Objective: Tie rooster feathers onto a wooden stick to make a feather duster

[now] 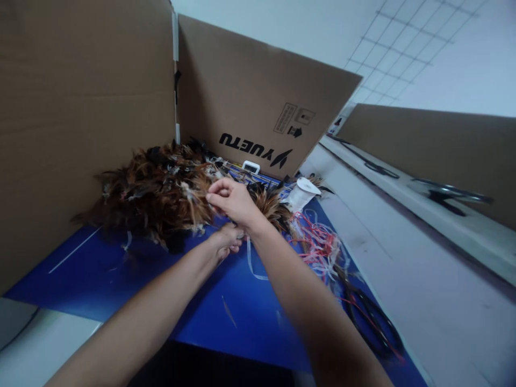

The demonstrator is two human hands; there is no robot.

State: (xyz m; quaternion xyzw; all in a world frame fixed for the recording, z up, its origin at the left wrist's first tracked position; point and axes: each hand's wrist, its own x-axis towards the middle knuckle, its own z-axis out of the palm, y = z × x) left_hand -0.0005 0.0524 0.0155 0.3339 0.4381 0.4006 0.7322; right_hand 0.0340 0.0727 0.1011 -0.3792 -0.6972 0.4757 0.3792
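Over a blue mat (153, 290), my left hand (229, 239) is closed, its fingers curled around something too small to make out. My right hand (234, 200) is just above it, thumb and fingers pinched together beside the feather pile; what they grip, if anything, is hidden. A large heap of brown and black feathers (157, 188) spreads to the left of both hands. More feathers (268, 207) lie just right of my right wrist. A clear ribbon (252, 263) hangs in a loop below my hands.
Cardboard panels (250, 80) stand behind and at the left. On the right are a white ribbon spool (302, 193), tangled red and white strings (318, 242) and black-handled scissors (374, 322). A small white-framed device (250, 167) sits behind the hands.
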